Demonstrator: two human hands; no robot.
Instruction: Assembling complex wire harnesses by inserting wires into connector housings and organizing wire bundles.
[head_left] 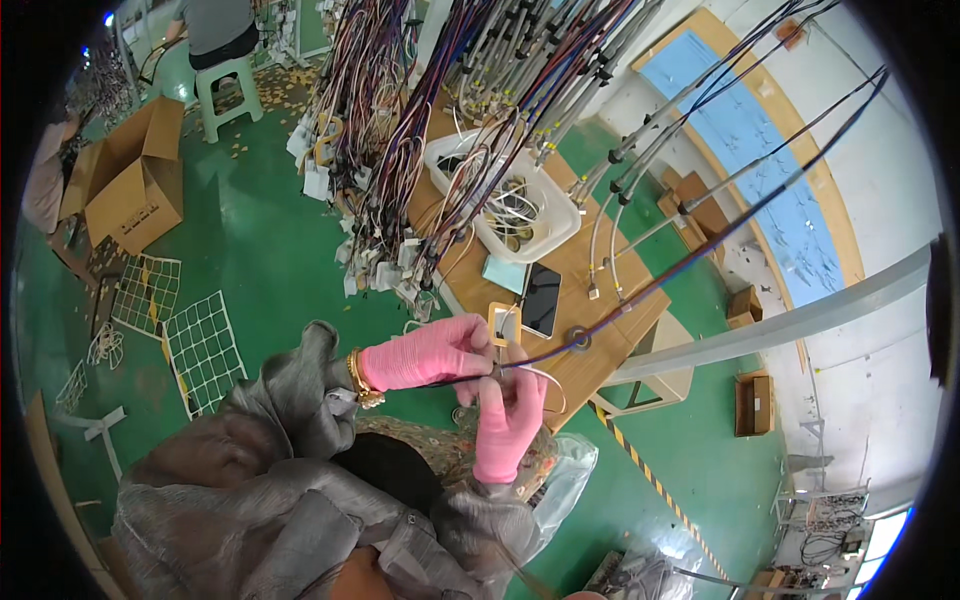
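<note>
**Two pink-gloved hands pinch a dark cable at the near corner of the workbench**

We see our left hand in a pink knit glove (425, 355) with its fingers pressed together around the end of a long dark purple cable (700, 255), just off the near corner of the wooden workbench (590, 275). Our right hand, also in a pink glove (508, 420), comes up from below and touches the left one, its fingertips closed on the same cable end along with a thin white wire (545, 378) that loops out beside it. From the hands the cable runs up and away over the bench's near corner toward the upper right. A small grey ring (579, 340) lies on the bench right by that corner, under the cable. A black phone (541, 300) rests near the bench's near edge, next to a small yellow-framed card (504, 322). Farther in sits a white plastic tub of coiled wires (510, 200), and bundles of coloured wire harnesses (400, 150) hang over the bench's left edge. A cardboard box (135, 185) stands well apart on the green floor (270, 250)
</note>
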